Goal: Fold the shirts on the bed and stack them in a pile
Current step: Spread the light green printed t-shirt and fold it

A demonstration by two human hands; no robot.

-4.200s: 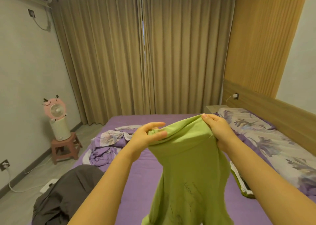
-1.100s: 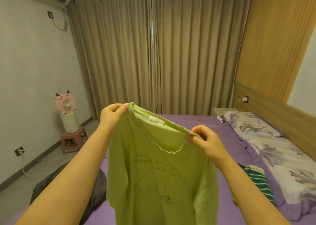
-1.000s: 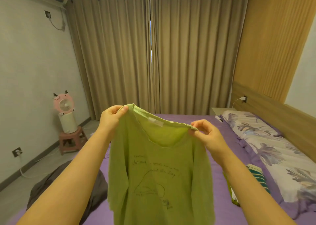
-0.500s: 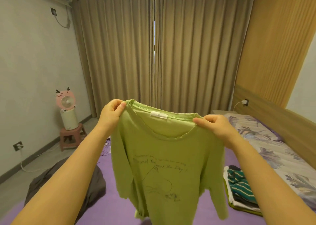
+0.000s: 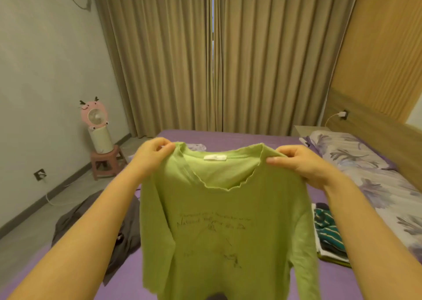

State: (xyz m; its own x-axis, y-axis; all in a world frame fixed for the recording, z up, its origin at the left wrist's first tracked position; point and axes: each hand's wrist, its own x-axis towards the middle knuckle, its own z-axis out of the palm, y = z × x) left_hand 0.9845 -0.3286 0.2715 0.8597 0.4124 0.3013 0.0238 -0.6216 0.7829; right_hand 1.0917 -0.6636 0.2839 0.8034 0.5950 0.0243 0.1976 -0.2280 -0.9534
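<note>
Left hand [image 5: 153,154] and right hand [image 5: 296,162] pinch the green T-shirt [image 5: 223,226] by its shoulders, hanging above the purple bed [image 5: 239,137]; folded pile [image 5: 328,233], apparently striped, lies right.

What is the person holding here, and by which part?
The green shirt, held up above the bed. The left hand pinches one shoulder beside the neckline; the right hand pinches the other shoulder.
</note>
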